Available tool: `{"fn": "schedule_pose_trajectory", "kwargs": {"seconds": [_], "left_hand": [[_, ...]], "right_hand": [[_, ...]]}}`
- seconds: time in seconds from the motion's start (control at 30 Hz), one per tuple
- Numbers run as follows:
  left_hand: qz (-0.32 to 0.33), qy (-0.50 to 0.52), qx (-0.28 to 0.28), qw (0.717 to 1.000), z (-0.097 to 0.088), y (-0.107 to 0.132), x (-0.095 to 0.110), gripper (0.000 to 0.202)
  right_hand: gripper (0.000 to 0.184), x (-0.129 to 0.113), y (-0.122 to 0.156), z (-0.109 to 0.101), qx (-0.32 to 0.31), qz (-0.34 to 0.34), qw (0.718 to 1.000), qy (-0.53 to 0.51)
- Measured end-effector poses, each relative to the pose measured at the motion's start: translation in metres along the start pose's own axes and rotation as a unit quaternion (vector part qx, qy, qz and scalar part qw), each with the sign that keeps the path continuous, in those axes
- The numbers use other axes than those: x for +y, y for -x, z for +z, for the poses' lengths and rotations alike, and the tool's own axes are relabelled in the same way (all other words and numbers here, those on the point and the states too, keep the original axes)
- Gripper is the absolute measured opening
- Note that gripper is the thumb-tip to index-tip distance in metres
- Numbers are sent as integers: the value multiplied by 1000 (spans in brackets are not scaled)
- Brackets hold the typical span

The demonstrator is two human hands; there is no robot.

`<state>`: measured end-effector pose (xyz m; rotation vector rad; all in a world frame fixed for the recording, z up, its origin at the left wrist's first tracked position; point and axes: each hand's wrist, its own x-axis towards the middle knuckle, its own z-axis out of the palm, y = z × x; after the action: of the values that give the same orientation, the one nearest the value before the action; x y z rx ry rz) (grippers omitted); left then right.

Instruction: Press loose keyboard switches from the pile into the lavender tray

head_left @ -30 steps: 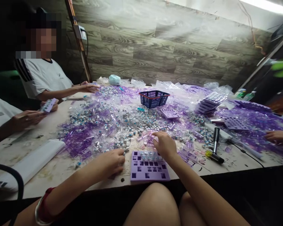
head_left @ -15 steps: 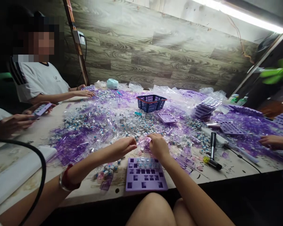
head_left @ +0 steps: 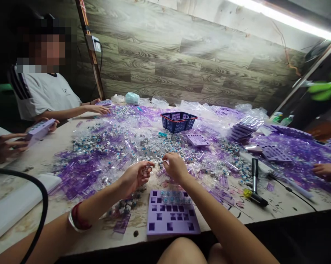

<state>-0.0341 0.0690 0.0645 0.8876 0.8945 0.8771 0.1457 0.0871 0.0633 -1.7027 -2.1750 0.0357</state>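
Two hands meet just above the near edge of the heap, centre of frame. The left hand [head_left: 135, 176], a bangle on its wrist, has thumb and fingers pinched on a small clear piece [head_left: 147, 169]. It is held off the desk [head_left: 41, 157] and just beside the right hand [head_left: 175, 167]. The right hand's fingertips are bunched together close to the left's; whether they grip anything cannot be told.

- Purple tray [head_left: 172, 220] lies flat at the desk's near edge, directly below both hands. Its top row [head_left: 173, 197] is filled with small blue-and-clear parts; the rows below show open square slots.
- Judged step: a piece is being worked between the fingertips above the tray, not yet in a slot.
- Any placing into those slots would call for a square, fingertip-fine line-up, since the openings are small and close-set.
- A small loose pile [head_left: 125, 204] of the same parts sits left of the tray, under the left forearm.

Outward:
- The heap [head_left: 113, 146] of clear purple strips and blue-topped parts covers mid-desk.
- A blue basket [head_left: 178, 121] stands beyond it.
- Stacked trays [head_left: 243, 126] sit at the upper right.
- A yellow-tipped screwdriver [head_left: 254, 197] lies at the right.
- A white block [head_left: 14, 201] and a black cable [head_left: 37, 198] are at the lower left.
- A co-worker's hand [head_left: 6, 147] holds another tray [head_left: 39, 129] at the left edge.
- Another person's hand [head_left: 326, 170] rests at the right edge.
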Motion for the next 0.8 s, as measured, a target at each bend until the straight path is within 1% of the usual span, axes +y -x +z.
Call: {"fn": "schedule_pose_trajectory", "kwargs": {"seconds": [0.13, 0.27, 0.4, 0.47, 0.57, 0.7, 0.8], "left_hand": [[-10, 30, 9, 999, 2, 1, -3, 18], [-20, 39, -4, 999, 5, 6, -6, 24], [-31, 36, -18, 999, 8, 9, -7, 31], [-36, 31, -27, 999, 8, 11, -7, 31], [-41, 23, -26, 999, 9, 12, -6, 29], [-48, 6, -7, 999, 11, 14, -5, 28], [-55, -13, -11, 998, 12, 15, -5, 28]], "right_hand": [[17, -12, -5, 9, -33, -12, 999, 0], [16, -12, 2, 13, -28, -5, 999, -24], [17, -8, 16, 0, -1, -6, 996, -91], [17, -7, 27, -10, -2, -15, 990, -138], [15, -9, 44, -23, -15, -30, 979, -202], [19, -19, 64, -33, -39, -45, 952, -301], [24, -26, 77, -35, -86, -81, 947, -297]]}}
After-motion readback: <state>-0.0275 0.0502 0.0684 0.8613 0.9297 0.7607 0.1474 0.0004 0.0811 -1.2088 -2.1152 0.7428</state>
